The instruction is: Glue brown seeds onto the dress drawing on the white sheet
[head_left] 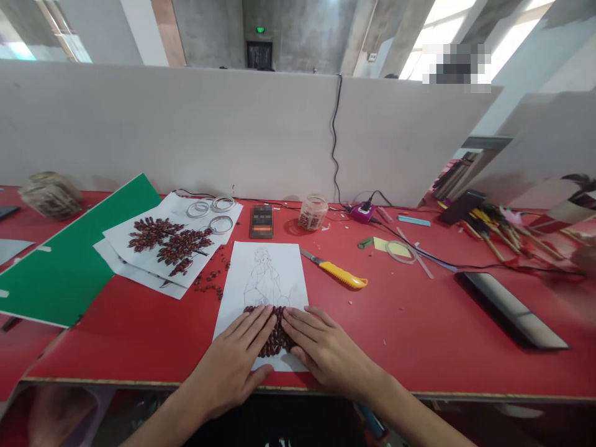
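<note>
A white sheet with a pencil drawing of a figure lies in front of me on the red table. Dark brown, glossy seeds cover the lower part of the drawing in a dense patch. My left hand rests flat on the left side of this patch, fingers stretched out and thumb apart. From the other side my right hand lies on the patch's right edge, its fingers also extended. Both hands partly hide the seeds. Loose seeds are scattered left of the sheet.
Right of the sheet lies a yellow utility knife with its blade out. Behind are a seed jar, a phone and a purple power strip. Seed-covered sheets, tape rings and a green board lie left.
</note>
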A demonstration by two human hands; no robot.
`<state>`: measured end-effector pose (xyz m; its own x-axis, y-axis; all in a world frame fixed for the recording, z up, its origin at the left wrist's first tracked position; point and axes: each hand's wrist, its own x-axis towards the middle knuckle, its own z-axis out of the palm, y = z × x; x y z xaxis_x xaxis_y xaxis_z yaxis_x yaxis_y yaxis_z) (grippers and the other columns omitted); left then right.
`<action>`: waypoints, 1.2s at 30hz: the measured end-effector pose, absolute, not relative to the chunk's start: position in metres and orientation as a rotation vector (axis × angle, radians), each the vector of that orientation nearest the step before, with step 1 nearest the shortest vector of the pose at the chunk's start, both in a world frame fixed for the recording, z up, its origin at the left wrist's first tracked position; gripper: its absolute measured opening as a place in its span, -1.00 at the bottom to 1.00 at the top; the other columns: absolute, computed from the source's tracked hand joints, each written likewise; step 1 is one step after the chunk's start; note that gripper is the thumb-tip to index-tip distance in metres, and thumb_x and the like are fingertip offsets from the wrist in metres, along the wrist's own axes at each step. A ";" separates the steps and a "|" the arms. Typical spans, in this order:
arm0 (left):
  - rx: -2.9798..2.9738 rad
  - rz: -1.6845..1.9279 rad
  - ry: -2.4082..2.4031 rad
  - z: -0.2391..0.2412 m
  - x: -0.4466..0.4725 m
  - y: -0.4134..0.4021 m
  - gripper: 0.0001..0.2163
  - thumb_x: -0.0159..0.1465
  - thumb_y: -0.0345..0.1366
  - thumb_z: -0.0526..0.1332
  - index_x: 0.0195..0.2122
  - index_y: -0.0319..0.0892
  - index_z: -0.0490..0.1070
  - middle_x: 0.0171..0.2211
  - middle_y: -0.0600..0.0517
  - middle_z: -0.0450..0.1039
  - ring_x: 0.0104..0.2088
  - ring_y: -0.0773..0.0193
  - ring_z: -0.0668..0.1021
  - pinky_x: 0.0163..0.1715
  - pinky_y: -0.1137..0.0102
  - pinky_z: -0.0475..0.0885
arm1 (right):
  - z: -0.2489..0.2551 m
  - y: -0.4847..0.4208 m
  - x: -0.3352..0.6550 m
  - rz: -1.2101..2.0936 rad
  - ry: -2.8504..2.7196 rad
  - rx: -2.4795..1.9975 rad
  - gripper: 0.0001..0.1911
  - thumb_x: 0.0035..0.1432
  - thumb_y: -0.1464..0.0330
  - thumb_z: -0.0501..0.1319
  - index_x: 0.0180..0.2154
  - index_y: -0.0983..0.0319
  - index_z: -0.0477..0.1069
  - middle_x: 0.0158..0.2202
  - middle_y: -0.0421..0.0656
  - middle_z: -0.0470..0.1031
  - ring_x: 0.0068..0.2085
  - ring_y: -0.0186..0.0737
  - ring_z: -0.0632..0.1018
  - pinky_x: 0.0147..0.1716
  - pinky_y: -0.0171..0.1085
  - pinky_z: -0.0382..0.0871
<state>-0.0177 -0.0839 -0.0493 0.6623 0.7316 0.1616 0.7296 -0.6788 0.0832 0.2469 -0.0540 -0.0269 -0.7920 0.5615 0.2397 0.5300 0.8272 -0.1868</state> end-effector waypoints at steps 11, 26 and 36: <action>2.752 0.291 1.211 -0.049 -0.008 -0.084 -0.22 0.50 0.05 -0.02 0.52 -0.18 -0.47 0.52 -0.11 -0.20 0.49 0.03 0.06 0.43 0.14 0.12 | -0.031 -0.053 0.245 0.350 -2.782 -0.959 -0.12 0.45 0.00 0.09 0.51 0.21 -0.29 0.52 -0.01 -0.13 0.49 0.06 0.04 0.41 0.08 0.14; 2.235 0.759 1.762 -0.009 -0.095 0.000 -0.66 0.46 -0.32 -0.01 0.06 -0.14 0.53 0.09 -0.10 0.54 0.11 0.05 0.56 0.19 0.13 0.45 | -0.023 -0.055 0.223 0.446 -2.780 -0.909 -0.10 0.39 -0.02 0.15 0.51 0.09 -0.25 0.51 -0.08 -0.09 0.48 0.06 0.07 0.46 0.12 -0.05; 2.442 0.282 1.668 -0.015 -0.069 0.066 -0.70 0.32 -0.58 0.03 -0.21 -0.22 0.55 -0.16 -0.17 0.54 -0.11 0.07 0.59 -0.02 0.23 0.45 | -0.025 -0.061 0.219 0.451 -2.752 -0.961 -0.12 0.42 0.01 0.13 0.51 0.11 -0.30 0.51 -0.08 -0.13 0.50 0.02 0.03 0.46 0.13 -0.08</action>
